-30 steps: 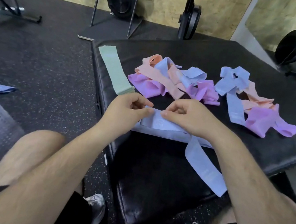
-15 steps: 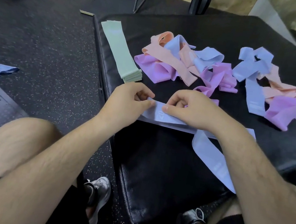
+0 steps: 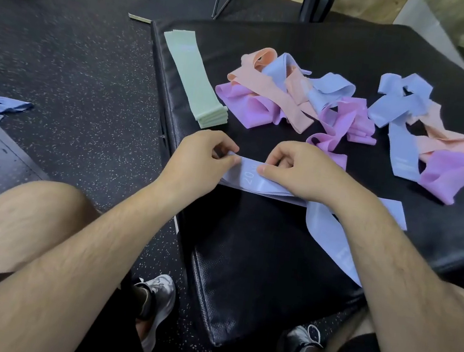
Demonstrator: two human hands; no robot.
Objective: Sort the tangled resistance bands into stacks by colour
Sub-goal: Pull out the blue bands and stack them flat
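Where the floor (image 3: 88, 79) lies well to the left of the left hand (image 3: 202, 156), loose blue strips (image 3: 0, 105) rest on it, apart from everything else. Just beyond the left hand, a green stack (image 3: 196, 83) lies flat and squared along the left edge of the black pad (image 3: 256, 270), its near end close to the knuckles. The left hand pinches the left end of a blue band (image 3: 250, 178) between thumb and curled fingers. The right hand (image 3: 298, 167) sits just beside it and grips the same band, thumb pressed on top and fingers curled behind. Only a short printed stretch of band shows between the two hands. The band lies flat on the pad at the hands. One loop runs under the right forearm and hangs over the pad's near face, and another end juts out to the right of that forearm. Beyond the right hand lies a tangle (image 3: 278, 98) of peach, blue and purple bands. A second tangle (image 3: 434, 143) of the same colours sits well to the right of the right hand, apart from the first.
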